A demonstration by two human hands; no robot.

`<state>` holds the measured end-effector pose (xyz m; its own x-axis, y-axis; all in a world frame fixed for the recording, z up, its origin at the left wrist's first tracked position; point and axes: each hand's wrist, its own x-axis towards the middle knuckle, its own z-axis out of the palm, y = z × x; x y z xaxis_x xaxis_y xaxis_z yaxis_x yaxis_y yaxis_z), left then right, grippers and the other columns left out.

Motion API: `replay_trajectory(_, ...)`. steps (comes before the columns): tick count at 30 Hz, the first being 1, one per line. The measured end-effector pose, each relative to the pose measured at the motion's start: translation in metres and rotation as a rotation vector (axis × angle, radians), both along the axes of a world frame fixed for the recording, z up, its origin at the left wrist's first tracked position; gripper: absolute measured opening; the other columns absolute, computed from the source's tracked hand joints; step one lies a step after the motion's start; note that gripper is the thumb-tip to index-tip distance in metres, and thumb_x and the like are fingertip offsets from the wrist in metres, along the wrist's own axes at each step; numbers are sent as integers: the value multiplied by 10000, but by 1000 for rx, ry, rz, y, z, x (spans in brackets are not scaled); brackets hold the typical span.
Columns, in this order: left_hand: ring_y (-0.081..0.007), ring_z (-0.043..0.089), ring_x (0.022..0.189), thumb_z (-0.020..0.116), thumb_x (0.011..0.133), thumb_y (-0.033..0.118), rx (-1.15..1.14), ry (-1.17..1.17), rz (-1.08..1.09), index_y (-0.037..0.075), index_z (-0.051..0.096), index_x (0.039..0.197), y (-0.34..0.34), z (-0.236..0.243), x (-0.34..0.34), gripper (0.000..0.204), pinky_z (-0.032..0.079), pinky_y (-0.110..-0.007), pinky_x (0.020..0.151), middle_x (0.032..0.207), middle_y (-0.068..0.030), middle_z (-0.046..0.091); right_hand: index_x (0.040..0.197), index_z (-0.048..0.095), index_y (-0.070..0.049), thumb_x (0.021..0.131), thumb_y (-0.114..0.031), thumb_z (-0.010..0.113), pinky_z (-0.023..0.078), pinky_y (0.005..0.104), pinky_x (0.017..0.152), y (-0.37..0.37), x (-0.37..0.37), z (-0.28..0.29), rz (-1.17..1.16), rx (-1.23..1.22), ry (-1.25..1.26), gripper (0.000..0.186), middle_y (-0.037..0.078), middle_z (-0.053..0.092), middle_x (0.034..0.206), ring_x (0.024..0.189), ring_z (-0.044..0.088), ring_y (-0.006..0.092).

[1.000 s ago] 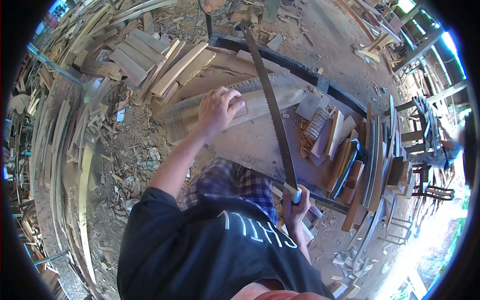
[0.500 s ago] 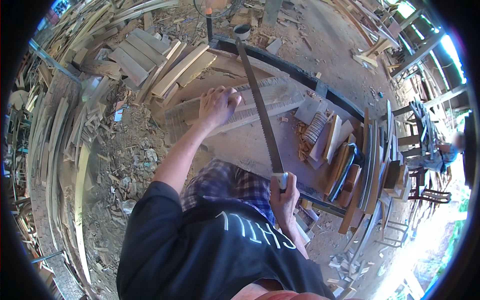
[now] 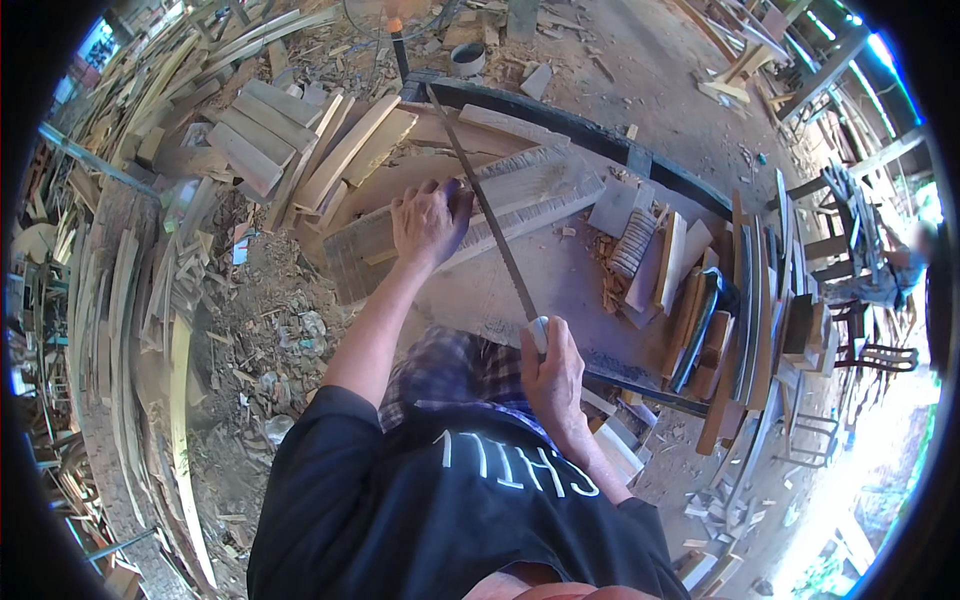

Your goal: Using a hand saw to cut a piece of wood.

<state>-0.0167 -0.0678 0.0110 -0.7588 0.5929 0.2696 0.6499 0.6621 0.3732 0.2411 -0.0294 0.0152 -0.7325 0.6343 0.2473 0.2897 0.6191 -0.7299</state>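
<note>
A hand saw (image 3: 493, 213) with a long toothed blade and a pale handle slants across a wooden board (image 3: 548, 187). My right hand (image 3: 555, 378) is wrapped round its handle, close in front of my body. Just left of the blade, my left hand (image 3: 424, 222) rests on the board with its fingers curled over it and its thumb beside the blade. The board lies at an angle on a low worktable (image 3: 470, 290). The blade's tip reaches past the table's far edge. Whether the teeth are in a cut cannot be made out.
A coiled ribbed piece (image 3: 633, 243), wood blocks and a plane-like tool (image 3: 697, 330) crowd the table's right side. Stacked planks (image 3: 262, 135) lie at far left, and a dark cup (image 3: 467, 59) stands beyond the dark rim (image 3: 590, 133). Scrap wood covers the ground.
The saw has swung to the left and now crosses the board more slantwise, nearer my left hand. My right hand has moved up and left with it. The left hand stays on the board.
</note>
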Motion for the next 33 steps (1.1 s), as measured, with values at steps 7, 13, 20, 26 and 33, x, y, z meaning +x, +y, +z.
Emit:
replay_trajectory(7,-343,626,911,579,931,316,20,185,-22,109,694,1028,2,-13,-5,256,443,-486,796,919,-136,660,1019,492,-12,913,-87,656,493,500,633,-10,4,14,7,49,-123,209,218,567,831,748,614,431)
replay_trajectory(13,-336,604,883,530,960,298,-77,221,-73,111,668,1113,-2,-9,-1,279,443,-481,787,927,-129,624,1028,481,-27,860,-96,675,538,461,635,-8,-7,7,45,63,-138,266,183,570,845,751,639,383)
replay_trajectory(20,-332,592,933,511,966,309,-150,249,-33,105,658,1131,2,-14,0,301,454,-480,822,960,-129,610,1033,477,-36,875,-105,641,549,433,628,1,-31,4,35,129,-198,238,171,580,853,750,650,344)
replay_trajectory(26,-343,593,906,502,969,310,-195,253,-35,101,656,1103,5,-7,0,292,456,-485,814,966,-132,605,1073,473,-24,869,-89,629,550,425,603,-1,-21,8,47,123,-187,265,157,573,846,732,645,327)
replay_trajectory(33,-350,588,861,489,981,311,-155,293,-40,104,664,1080,3,-23,-6,289,452,-488,798,933,-132,602,1080,469,-7,885,-67,598,548,411,589,1,-35,6,61,145,-180,241,148,570,826,720,641,307)
